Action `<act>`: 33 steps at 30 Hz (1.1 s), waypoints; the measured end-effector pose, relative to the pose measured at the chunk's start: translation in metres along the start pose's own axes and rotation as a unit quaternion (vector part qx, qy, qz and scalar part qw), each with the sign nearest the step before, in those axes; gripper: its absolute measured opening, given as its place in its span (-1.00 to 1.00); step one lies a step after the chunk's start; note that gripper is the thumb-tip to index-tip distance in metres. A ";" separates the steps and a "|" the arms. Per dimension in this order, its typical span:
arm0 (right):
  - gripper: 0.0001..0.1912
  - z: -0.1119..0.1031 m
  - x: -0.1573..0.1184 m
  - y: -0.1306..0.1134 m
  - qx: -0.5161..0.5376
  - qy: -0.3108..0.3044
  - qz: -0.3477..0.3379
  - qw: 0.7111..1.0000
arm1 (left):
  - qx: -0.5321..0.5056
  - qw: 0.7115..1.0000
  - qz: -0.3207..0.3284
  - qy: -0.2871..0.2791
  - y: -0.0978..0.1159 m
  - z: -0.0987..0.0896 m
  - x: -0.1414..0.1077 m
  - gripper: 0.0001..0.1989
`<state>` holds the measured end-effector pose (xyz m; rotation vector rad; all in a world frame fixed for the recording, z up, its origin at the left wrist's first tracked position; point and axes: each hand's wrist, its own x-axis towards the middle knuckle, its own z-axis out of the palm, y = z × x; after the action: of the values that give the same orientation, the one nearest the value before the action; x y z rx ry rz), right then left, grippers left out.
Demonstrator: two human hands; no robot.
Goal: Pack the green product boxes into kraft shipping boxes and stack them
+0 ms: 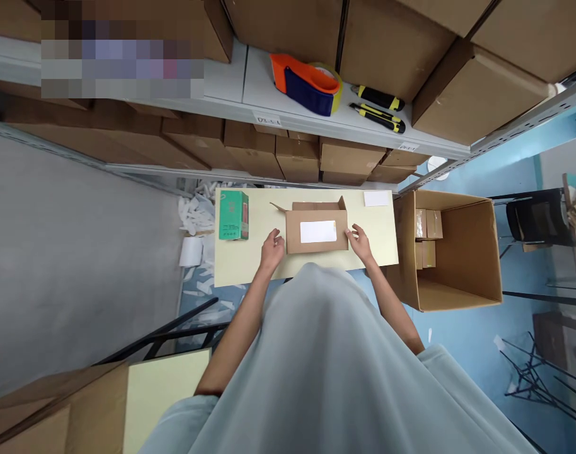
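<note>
A small brown cardboard box (317,248) stands on the pale yellow table, with a white label (318,231) on its face towards me. Its side flaps stick out at the far corners, and its inside is mostly hidden. By the left side of the box is my left hand (272,250), fingers loosely bent and apart, holding nothing. My right hand (360,244) is at the box's right edge, its thumb side against or very close to the cardboard and its fingers spread. A green box (233,215) stands on the table to the left.
A white paper slip (376,199) lies at the table's (254,265) far right. To the right, a large open carton (462,265) holds several small boxes. The shelf above carries a tape dispenser (309,88) and box cutters (377,107). Paper scraps (193,214) lie on the left.
</note>
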<state>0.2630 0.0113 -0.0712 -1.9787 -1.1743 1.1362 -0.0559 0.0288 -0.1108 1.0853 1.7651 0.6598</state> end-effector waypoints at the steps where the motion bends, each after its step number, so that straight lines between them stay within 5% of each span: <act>1: -0.23 -0.001 0.007 -0.007 0.015 -0.004 0.010 1.000 | -0.007 1.000 0.006 0.002 0.008 0.000 0.007 -0.34; 5: -0.23 -0.001 0.015 -0.028 0.040 -0.015 0.033 0.999 | -0.028 0.999 0.017 0.020 0.037 -0.005 0.015 -0.40; 9: -0.10 -0.004 -0.008 -0.028 0.053 0.013 -0.037 0.998 | -0.065 0.993 0.062 0.071 0.044 -0.019 -0.008 -0.39; 14: 0.08 -0.004 -0.039 -0.006 0.078 0.027 -0.090 0.993 | -0.116 0.989 0.076 0.046 0.025 -0.026 -0.040 -0.28; 20: 0.05 0.002 -0.053 0.019 -0.018 -0.019 -0.008 1.000 | -0.127 0.992 -0.011 -0.017 -0.007 -0.014 -0.052 -0.41; 24: -0.19 -0.006 -0.065 0.007 -0.091 0.022 -0.081 0.992 | -0.071 0.989 0.027 0.123 -0.007 -0.026 -0.065 -0.18; 27: -0.33 -0.010 -0.078 -0.015 -0.197 0.119 -0.170 0.958 | 0.032 0.970 0.145 0.192 0.011 -0.040 -0.071 -0.32; 30: -0.51 -0.006 -0.085 -0.036 -0.258 0.097 -0.259 0.926 | 0.100 0.959 0.246 0.100 0.032 -0.040 -0.064 -0.53; 33: -0.54 -0.002 -0.078 -0.046 -0.290 0.045 -0.265 0.918 | 0.160 0.946 0.282 0.003 0.039 -0.027 -0.054 -0.42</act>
<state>0.2262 -0.0371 -0.0046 -1.8787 -2.0073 0.4357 -0.0558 0.0004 -0.0449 1.8504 1.5996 0.7250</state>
